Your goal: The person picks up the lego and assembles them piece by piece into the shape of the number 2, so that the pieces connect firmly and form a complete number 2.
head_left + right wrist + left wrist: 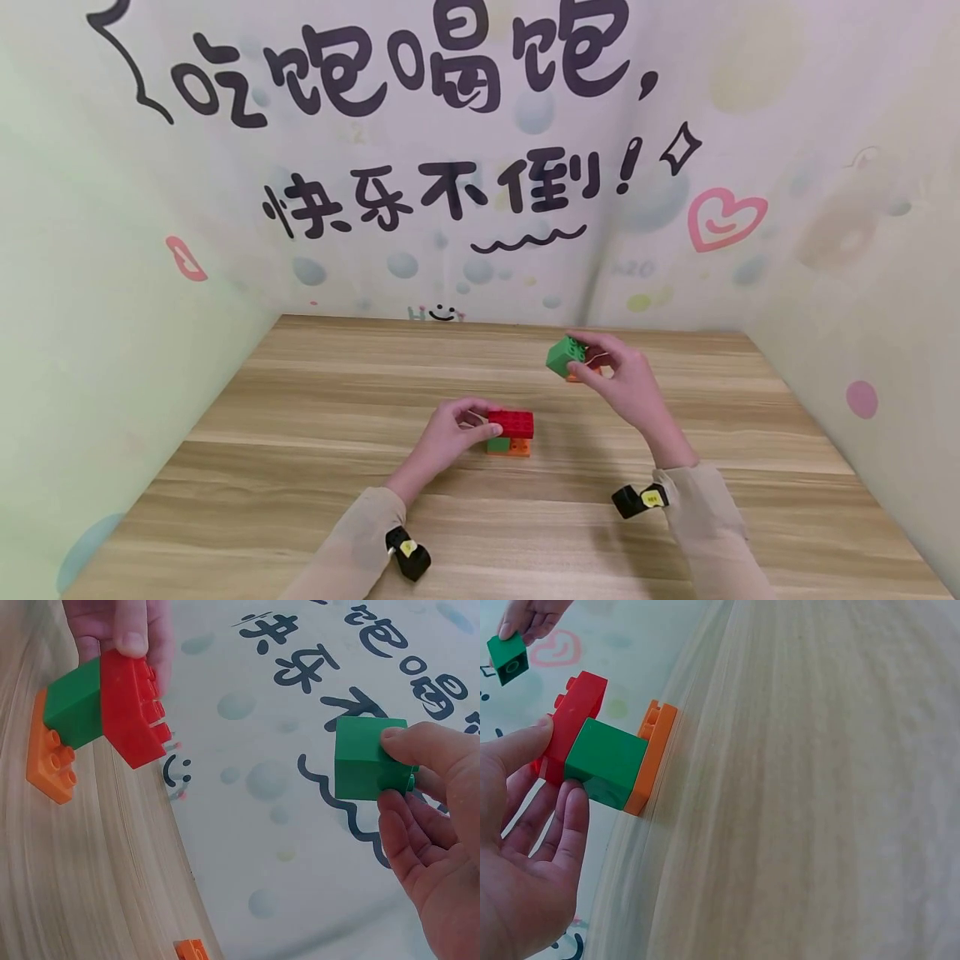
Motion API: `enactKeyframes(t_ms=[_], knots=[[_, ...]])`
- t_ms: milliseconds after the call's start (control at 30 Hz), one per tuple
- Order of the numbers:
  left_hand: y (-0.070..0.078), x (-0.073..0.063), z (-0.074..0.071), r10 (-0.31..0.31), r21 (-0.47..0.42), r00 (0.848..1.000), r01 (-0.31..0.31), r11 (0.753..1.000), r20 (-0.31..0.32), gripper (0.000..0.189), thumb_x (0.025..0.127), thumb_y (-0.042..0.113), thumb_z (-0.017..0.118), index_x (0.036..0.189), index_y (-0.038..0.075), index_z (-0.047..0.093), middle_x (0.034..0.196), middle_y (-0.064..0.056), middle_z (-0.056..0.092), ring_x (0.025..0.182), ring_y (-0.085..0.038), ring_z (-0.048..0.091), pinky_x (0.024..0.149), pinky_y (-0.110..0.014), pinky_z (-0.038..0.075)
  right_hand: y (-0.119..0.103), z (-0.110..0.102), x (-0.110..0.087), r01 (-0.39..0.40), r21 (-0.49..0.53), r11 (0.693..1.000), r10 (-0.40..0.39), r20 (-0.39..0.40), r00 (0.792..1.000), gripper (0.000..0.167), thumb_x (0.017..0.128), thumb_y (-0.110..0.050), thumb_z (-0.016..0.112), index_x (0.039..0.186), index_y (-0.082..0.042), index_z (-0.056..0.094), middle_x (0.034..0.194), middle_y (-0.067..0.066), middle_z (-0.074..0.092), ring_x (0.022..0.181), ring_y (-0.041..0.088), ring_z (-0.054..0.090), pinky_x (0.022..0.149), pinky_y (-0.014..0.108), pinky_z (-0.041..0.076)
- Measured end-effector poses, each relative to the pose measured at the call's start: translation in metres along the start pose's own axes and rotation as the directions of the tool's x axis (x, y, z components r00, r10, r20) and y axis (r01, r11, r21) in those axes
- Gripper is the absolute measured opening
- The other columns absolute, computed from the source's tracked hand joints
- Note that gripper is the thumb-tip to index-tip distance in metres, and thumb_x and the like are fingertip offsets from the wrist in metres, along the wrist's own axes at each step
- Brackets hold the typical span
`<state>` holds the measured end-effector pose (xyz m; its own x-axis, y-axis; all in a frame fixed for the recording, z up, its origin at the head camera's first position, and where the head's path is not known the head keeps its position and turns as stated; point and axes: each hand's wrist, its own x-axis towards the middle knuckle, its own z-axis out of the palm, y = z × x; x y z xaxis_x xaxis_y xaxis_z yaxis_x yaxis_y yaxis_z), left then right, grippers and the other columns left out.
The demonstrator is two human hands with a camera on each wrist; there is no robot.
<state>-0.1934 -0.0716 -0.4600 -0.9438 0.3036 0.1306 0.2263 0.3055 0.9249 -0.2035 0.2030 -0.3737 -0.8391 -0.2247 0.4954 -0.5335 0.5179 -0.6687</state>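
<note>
My left hand (448, 433) grips a red brick (516, 424) by its left end, thumb on the near side. Beneath the red brick is a green block (604, 763), set on one end of a flat orange brick (655, 759). The orange brick's other end shows bare studs, under the red overhang. Higher up and to the right, my right hand (624, 382) pinches a second green block (364, 759) between thumb and fingers, raised off the table. That block is tilted, its studs facing the palm in the right wrist view.
Another orange brick (192, 949) lies on the wooden table (337, 358), partly behind the right hand in the head view. A pale printed wall (450, 250) with black lettering rises at the table's back edge, with side walls left and right.
</note>
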Motion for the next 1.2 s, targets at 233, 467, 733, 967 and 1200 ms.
enactKeyframes(t_ms=[233, 467, 733, 967, 1200], knots=[[0.001, -0.001, 0.001, -0.012, 0.003, 1.0, 0.012, 1.0, -0.003, 0.026, 0.086, 0.021, 0.078, 0.111, 0.017, 0.074, 0.108, -0.006, 0.073, 0.087, -0.014, 0.064, 0.077, -0.025, 0.055, -0.005, 0.003, -0.001, 0.035, -0.004, 0.999, -0.035, -0.005, 0.999, 0.043, 0.086, -0.011, 0.076, 0.127, -0.009, 0.065, 0.102, 0.009, 0.071, 0.08, 0.007, 0.064, 0.073, 0.017, 0.055], [0.001, -0.001, 0.001, -0.008, 0.003, 1.0, 0.008, 1.0, -0.008, 0.026, 0.086, 0.02, 0.077, 0.111, 0.016, 0.074, 0.107, -0.006, 0.073, 0.087, -0.015, 0.064, 0.077, -0.026, 0.055, -0.01, 0.008, -0.002, 0.072, -0.034, 0.997, -0.072, 0.002, 0.997, 0.04, 0.086, -0.011, 0.076, 0.125, -0.011, 0.067, 0.105, 0.007, 0.07, 0.084, 0.013, 0.063, 0.072, 0.022, 0.056], [0.001, -0.001, 0.001, 0.002, 0.001, 1.0, -0.002, 1.0, -0.014, 0.026, 0.085, 0.019, 0.078, 0.111, 0.014, 0.074, 0.107, -0.009, 0.074, 0.087, -0.014, 0.064, 0.075, -0.024, 0.054, -0.011, 0.011, -0.003, 0.1, -0.03, 0.994, -0.099, 0.031, 0.995, 0.042, 0.087, -0.012, 0.075, 0.128, -0.012, 0.066, 0.109, 0.008, 0.07, 0.085, 0.017, 0.061, 0.073, 0.022, 0.056], [0.001, 0.0, 0.001, -0.004, 0.0, 1.0, 0.004, 1.0, -0.015, 0.027, 0.085, 0.02, 0.078, 0.111, 0.013, 0.074, 0.108, -0.009, 0.074, 0.088, -0.016, 0.064, 0.076, -0.025, 0.054, -0.012, 0.014, -0.003, 0.096, -0.045, 0.994, -0.094, 0.044, 0.995, 0.042, 0.088, -0.013, 0.074, 0.129, -0.012, 0.065, 0.113, 0.009, 0.069, 0.085, 0.013, 0.061, 0.073, 0.019, 0.055], [0.002, -0.002, 0.001, -0.023, 0.009, 1.0, 0.023, 1.0, -0.007, 0.026, 0.086, 0.022, 0.077, 0.112, 0.017, 0.074, 0.108, -0.005, 0.074, 0.09, -0.015, 0.063, 0.08, -0.029, 0.054, -0.014, 0.015, -0.004, 0.112, -0.043, 0.993, -0.109, 0.059, 0.992, 0.043, 0.088, -0.014, 0.074, 0.13, -0.013, 0.065, 0.115, 0.008, 0.069, 0.085, 0.014, 0.063, 0.074, 0.02, 0.055]])
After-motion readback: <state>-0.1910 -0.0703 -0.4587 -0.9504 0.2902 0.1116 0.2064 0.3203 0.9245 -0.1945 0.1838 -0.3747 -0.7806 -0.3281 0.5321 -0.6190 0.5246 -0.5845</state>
